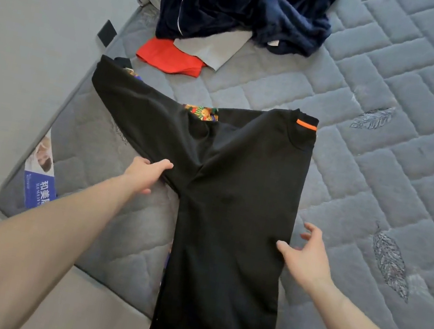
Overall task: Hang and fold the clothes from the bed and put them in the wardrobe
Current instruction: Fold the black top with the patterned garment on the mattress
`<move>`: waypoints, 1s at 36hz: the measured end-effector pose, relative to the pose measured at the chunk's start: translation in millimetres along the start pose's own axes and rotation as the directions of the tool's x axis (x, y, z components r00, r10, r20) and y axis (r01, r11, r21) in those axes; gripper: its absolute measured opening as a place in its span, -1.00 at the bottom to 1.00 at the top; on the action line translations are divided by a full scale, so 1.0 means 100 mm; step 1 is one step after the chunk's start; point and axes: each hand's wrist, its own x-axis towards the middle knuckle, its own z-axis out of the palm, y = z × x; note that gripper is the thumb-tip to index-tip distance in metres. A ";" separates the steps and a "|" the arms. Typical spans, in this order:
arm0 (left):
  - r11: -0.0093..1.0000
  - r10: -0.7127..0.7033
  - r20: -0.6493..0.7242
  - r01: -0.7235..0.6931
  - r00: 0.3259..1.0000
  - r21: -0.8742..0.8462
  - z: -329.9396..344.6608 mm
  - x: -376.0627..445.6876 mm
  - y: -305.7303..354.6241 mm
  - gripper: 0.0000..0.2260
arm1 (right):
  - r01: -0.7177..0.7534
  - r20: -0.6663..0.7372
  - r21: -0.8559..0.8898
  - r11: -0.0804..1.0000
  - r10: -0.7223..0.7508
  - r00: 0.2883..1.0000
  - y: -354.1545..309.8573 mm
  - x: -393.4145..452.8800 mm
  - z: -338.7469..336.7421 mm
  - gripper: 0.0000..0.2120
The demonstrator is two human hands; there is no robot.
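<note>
Hands (226, 214) flanking black shirt (236, 196)

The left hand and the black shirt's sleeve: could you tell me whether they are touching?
Touching. The head view shows the left hand gripping the lower edge of the black shirt sleeve, thumb on top.

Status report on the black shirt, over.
Left hand grips the sleeve; right hand open at the black shirt edge. Half folded on mattress. Nothing blocking.

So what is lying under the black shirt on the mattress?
A colourful printed fabric peeks out under the black shirt near its collar and sleeve, on the grey quilted mattress. How far it extends and what garment it is stay covered.
</note>
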 end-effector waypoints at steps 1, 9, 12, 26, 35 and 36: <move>0.999 -0.015 -0.016 0.015 1.000 -0.030 -0.02 0.08 0.07 -0.25 | 0.026 -0.006 -0.009 1.000 -0.026 1.000 -0.09 0.06 -0.02 -0.20; 0.962 -0.138 -0.108 0.108 0.984 -0.250 0.00 0.61 0.39 -0.05 | 0.278 0.041 -0.266 0.923 -0.277 0.960 -0.58 0.43 0.15 -0.20; 0.908 -0.205 -0.146 0.132 0.968 -0.397 -0.02 0.79 0.46 -0.05 | 0.290 0.084 -0.295 0.910 -0.278 0.957 -0.70 0.55 0.29 -0.17; 0.708 -0.196 -0.108 0.065 0.975 -0.704 -0.49 1.27 0.61 0.00 | 0.220 0.216 -0.615 0.758 -0.106 0.971 -0.89 0.76 0.69 0.11; 0.648 -0.030 0.010 0.027 0.999 -0.761 -0.79 1.36 0.98 -0.17 | 0.222 0.204 -0.596 0.772 -0.122 0.971 -0.91 0.75 0.68 0.11; 0.639 -0.013 0.014 0.020 1.000 -0.769 -0.77 1.36 1.04 -0.15 | 0.224 0.204 -0.591 0.775 -0.125 0.971 -0.91 0.74 0.68 0.10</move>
